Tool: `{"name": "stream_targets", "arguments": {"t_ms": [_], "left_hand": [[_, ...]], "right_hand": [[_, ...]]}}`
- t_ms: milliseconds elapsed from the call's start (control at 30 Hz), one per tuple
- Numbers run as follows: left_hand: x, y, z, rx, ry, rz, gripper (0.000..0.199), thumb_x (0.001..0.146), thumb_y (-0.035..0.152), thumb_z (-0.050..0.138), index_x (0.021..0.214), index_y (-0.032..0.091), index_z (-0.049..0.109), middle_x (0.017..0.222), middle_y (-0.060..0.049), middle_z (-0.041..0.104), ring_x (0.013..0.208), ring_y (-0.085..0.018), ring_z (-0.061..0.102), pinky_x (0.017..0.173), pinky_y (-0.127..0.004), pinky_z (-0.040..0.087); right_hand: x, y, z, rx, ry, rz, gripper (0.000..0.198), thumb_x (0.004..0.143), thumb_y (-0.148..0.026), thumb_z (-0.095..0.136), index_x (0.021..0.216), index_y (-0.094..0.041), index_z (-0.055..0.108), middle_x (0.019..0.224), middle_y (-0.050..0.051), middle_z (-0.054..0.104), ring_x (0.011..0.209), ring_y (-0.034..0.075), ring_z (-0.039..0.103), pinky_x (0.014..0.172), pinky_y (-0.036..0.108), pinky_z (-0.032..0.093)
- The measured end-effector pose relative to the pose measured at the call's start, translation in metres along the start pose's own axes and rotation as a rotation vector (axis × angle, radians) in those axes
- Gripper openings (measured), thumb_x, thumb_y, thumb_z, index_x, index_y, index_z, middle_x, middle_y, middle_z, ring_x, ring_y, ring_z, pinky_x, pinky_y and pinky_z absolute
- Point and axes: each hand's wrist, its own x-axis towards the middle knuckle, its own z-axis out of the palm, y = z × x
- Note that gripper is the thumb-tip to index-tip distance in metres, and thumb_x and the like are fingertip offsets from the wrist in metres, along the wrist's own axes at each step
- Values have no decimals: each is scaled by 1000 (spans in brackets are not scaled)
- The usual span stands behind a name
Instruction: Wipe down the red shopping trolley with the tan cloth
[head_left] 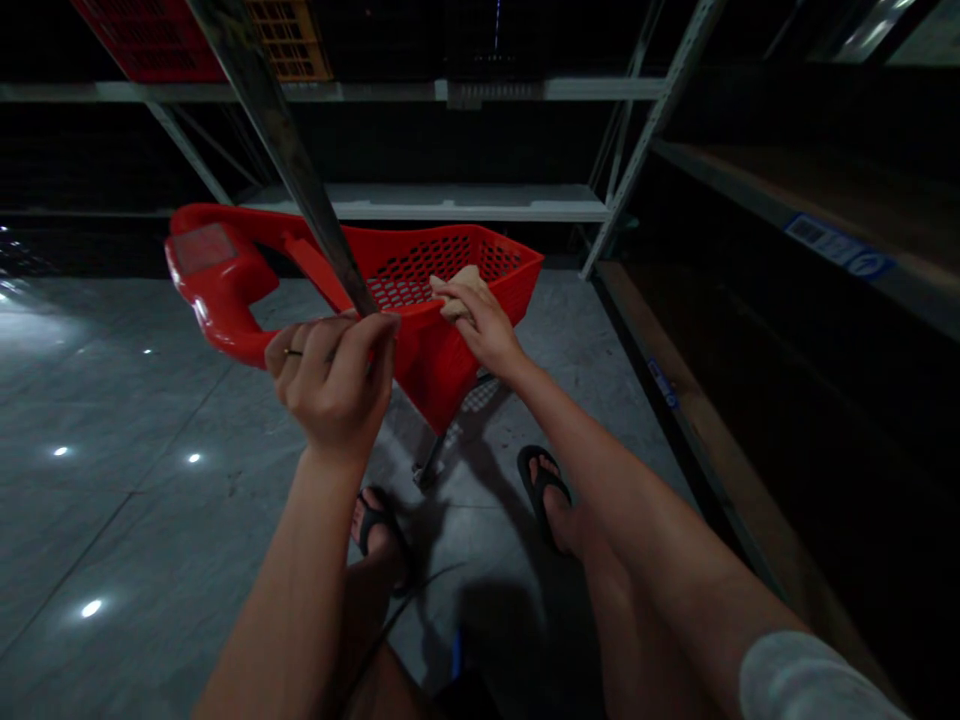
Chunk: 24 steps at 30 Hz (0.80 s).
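A red plastic shopping cart [442,360] with perforated basket walls stands in front of me, its handle end to the left. My left hand [334,375] is closed at the lower end of a long, scuffed grey metal pole [281,145], which slants up to the upper left across the cart. Wearing a ring, that hand overlaps the cart's near side; whether it touches the cart I cannot tell. On the cart's near rim, my right hand [484,325] presses a crumpled beige cloth [472,278] under curled fingers.
Behind the cart runs a grey metal rack [465,205], with a red crate [154,40] and a yellow crate [291,40] on its upper level. Dark shelves [750,190] with blue labels stand close on the right. My sandalled feet are on the grey floor [150,500] beside a cart wheel [424,475].
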Motion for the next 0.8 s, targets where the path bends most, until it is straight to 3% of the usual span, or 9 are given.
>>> {"name": "stream_targets", "arguments": {"t_ms": [100,233,367,467,533,633,700,800], "left_hand": [[-1,0,0,8,23,22,16,93,29,67,108,30,73,95,-5,71,92,-23,65,98,-46,41],[1,4,-1,95,63,119,15,92,25,69,105,29,73,91,-3,72,88,-21,65,93,-42,44],[5,11,5,65,58,149,15,92,21,67,105,27,73,90,-3,72,89,-20,66,90,-38,46],[8,17,12,43,38,164,15,92,20,67,105,25,73,90,-3,72,90,-19,67,89,-37,47],[10,22,15,37,18,169,16,93,20,66,106,24,73,92,-4,72,93,-19,67,91,-37,47],[11,29,20,35,11,170,16,93,20,65,106,24,73,95,-4,72,94,-20,66,92,-37,46],[12,31,22,42,14,168,15,93,20,65,104,24,73,93,-4,71,93,-20,66,91,-37,45],[13,31,25,48,-1,131,14,93,20,64,104,25,73,93,-3,71,91,-20,65,92,-38,44]], "right_hand": [[1,5,-6,-39,-68,-6,45,84,-10,47,121,-28,64,123,2,71,115,23,60,109,46,43],[-11,0,-19,-18,-41,11,48,81,-8,48,123,-26,65,127,3,71,120,23,60,112,47,42],[-25,-37,-30,39,147,144,45,80,-7,48,115,-26,69,119,3,73,112,22,64,102,39,50],[-28,-69,-29,72,221,159,41,82,-7,49,111,-28,70,114,2,72,109,20,64,100,36,51],[-31,-79,-23,72,262,161,36,84,-10,50,108,-29,69,112,2,69,109,21,63,101,37,51],[-48,-68,-3,65,372,229,30,82,-13,53,105,-28,64,108,3,66,106,22,60,100,38,50],[-70,-51,17,66,408,330,27,78,-13,53,101,-26,61,105,4,64,104,22,59,99,39,48],[-102,-27,42,83,349,551,24,72,-12,52,92,-24,57,97,4,62,97,22,57,94,37,47]]}}
